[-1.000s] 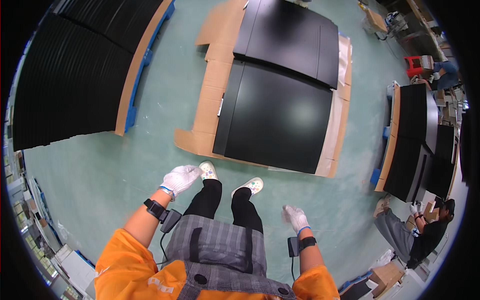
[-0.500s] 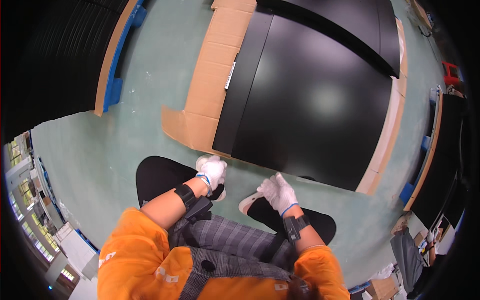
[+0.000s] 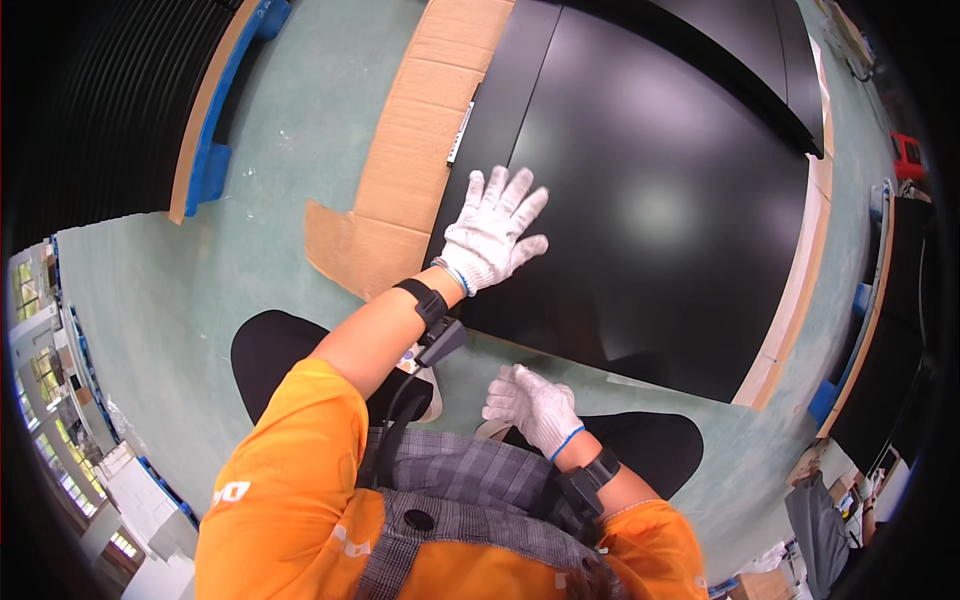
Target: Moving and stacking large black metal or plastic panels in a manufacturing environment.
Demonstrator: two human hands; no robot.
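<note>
My left hand (image 3: 494, 232), in a white knit glove, is stretched out over the near left part of a large black panel (image 3: 640, 230). Its fingers are spread and hold nothing; whether the palm touches the surface I cannot tell. Smooth and slightly glossy, the panel has a seam along its left side and a small white label (image 3: 460, 133) at its left edge. My right hand (image 3: 532, 408), gloved too, hangs between my knees short of the panel's near edge. Its fingers are loosely curled in, with nothing visible in them.
Brown cardboard (image 3: 405, 170) lies under the panel and sticks out at left. Another black panel (image 3: 730, 45) overlaps its far end. Many black sheets (image 3: 110, 110) are stacked on a blue pallet (image 3: 212, 165) at far left. Another black stack (image 3: 885, 340) stands at right.
My left hand has risen from beside my foot, reached forward over the panel and spread its fingers. My right hand has drawn back slightly toward me, its fingers curling in.
</note>
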